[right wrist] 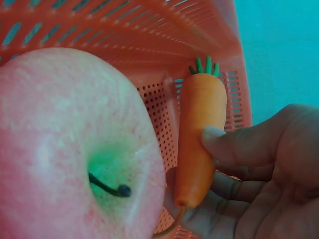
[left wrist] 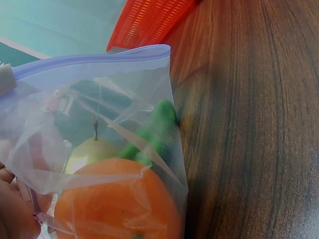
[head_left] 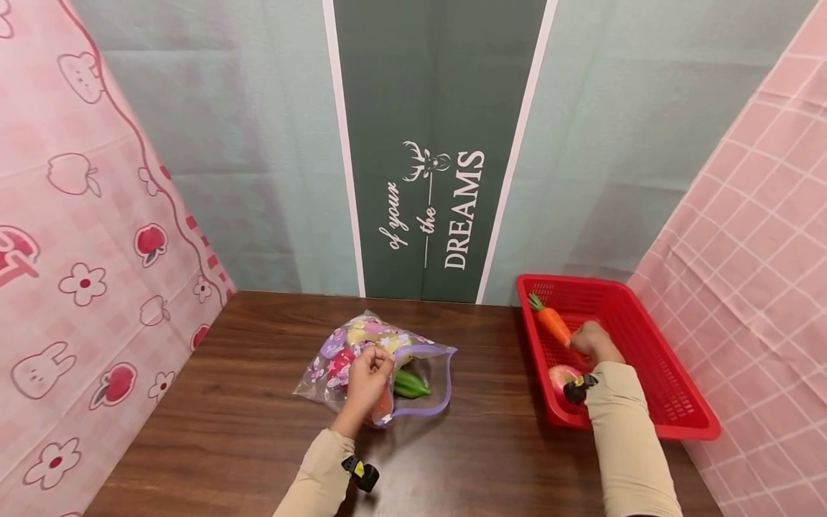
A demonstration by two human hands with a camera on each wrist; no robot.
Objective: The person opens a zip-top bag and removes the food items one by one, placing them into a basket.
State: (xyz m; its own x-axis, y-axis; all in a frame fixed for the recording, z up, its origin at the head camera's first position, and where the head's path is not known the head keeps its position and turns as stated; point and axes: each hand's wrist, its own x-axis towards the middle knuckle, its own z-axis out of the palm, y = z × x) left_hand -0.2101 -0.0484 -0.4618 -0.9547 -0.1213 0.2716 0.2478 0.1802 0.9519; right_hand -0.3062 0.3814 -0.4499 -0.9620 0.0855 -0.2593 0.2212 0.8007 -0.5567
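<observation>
My left hand (head_left: 370, 377) pinches the opening edge of a clear zip bag (head_left: 321, 388) with a purple zip strip and printed figures. Inside the bag, the left wrist view shows an orange (left wrist: 117, 201), a pear (left wrist: 92, 153) and a long green vegetable (left wrist: 162, 124). Over in the red basket (head_left: 668, 352), my right hand (head_left: 596, 340) grips an orange toy-like carrot (right wrist: 199, 134) with a green top, thumb on one side and fingers behind it. A pink-red apple (right wrist: 65, 144) lies in the basket close to that hand, partly covered by the wrist in the head view.
The bag lies on a dark wooden table (head_left: 245, 431), with the basket at its right end. A green cloth (head_left: 258, 179) hangs behind, and pink patterned cloths (head_left: 84, 287) close off the left and right sides.
</observation>
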